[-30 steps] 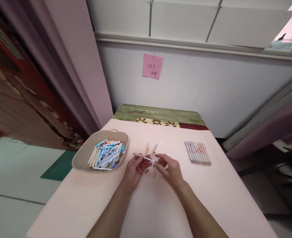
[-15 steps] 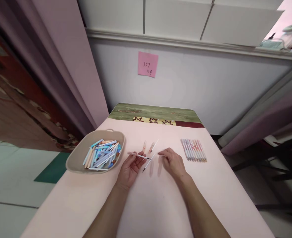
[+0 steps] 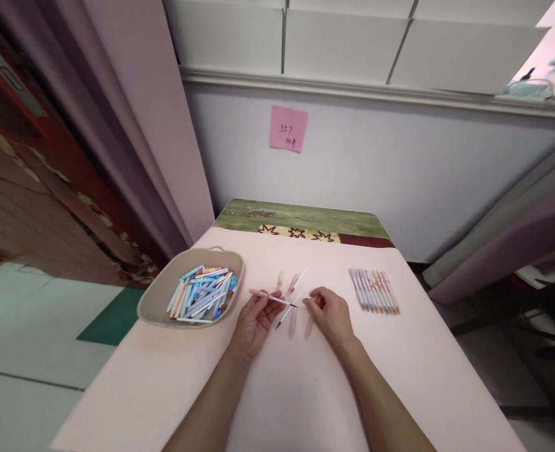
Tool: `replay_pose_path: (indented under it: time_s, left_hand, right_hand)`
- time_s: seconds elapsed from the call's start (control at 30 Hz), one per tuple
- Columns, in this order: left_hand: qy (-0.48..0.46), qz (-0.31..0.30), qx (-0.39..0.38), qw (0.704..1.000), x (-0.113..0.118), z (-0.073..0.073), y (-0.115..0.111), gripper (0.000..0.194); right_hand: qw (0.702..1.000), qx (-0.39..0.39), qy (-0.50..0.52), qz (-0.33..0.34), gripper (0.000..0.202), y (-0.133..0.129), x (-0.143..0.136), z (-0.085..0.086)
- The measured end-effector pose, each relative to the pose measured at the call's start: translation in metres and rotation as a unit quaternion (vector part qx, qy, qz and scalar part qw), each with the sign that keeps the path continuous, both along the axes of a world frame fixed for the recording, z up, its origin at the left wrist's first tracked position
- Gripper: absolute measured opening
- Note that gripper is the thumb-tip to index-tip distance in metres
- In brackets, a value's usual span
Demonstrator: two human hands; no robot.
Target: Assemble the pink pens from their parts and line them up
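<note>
My left hand (image 3: 255, 323) is closed, pinching a thin white pen refill (image 3: 280, 301) between thumb and fingers. Its dark tip points right, and a pinkish section shows at its left end. Under that tip, another white refill (image 3: 287, 314) lies slanted on the table. My right hand (image 3: 330, 315) rests just to the right with thumb and fingertips pressed together; anything between them is too small to make out. Beyond the hands lie a short orange-patterned pen part (image 3: 280, 280) and a similar pen part (image 3: 293, 284) beside a third refill (image 3: 301, 278). Clear barrels (image 3: 293, 326) lie between my hands.
To the left, a beige basket (image 3: 157, 307) holds many blue, white and tan pen pieces. A row of several assembled pens (image 3: 375, 292) lies at the right on the pink-covered table (image 3: 287, 402). A wall with a pink note (image 3: 289, 129) stands behind.
The whole view has shifted slightly, so everything sits a little further right and lower. My left hand still grips the refill; my right fingertips have drawn in a bit.
</note>
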State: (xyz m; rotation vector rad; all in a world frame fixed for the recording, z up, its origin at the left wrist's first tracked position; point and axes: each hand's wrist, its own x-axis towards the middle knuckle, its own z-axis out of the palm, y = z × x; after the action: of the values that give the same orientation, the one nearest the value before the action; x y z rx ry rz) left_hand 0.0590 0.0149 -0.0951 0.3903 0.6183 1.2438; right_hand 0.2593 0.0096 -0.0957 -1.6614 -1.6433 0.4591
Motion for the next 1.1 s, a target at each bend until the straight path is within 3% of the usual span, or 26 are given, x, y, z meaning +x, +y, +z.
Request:
replay_pose_path:
  time_s: [0.13,0.23,0.3,0.37,0.5,0.77,1.1]
  left_hand:
    - [0.011,0.008,0.011,1.0,0.001,0.001,0.0,0.009]
    - [0.016,0.019,0.016,1.0,0.001,0.0,0.0,0.01]
    - [0.016,0.027,0.017,0.999,0.002,-0.001,0.0,0.01]
    - [0.013,0.029,0.015,0.999,0.002,-0.003,0.0,0.01]
    - [0.007,0.035,0.011,0.999,0.002,-0.004,0.001,0.011]
    - [0.01,0.043,0.008,0.999,0.004,-0.001,0.001,0.013]
    - [0.013,0.048,0.001,0.999,0.005,0.0,0.001,0.014]
  right_hand:
    - [0.999,-0.002,0.025,-0.037,0.014,0.0,-0.001,0.0]
    - [0.992,0.017,0.102,-0.073,0.028,0.0,0.001,0.006]
    - [0.987,0.027,0.151,-0.046,0.029,-0.001,0.005,0.014]
    - [0.985,0.017,0.172,0.021,0.02,-0.004,0.009,0.024]
    - [0.984,0.003,0.14,0.113,0.016,-0.011,0.016,0.041]
    - [0.987,0.058,0.077,0.128,0.023,-0.015,0.016,0.044]
    - [0.989,0.07,0.029,0.124,0.024,-0.015,0.015,0.043]
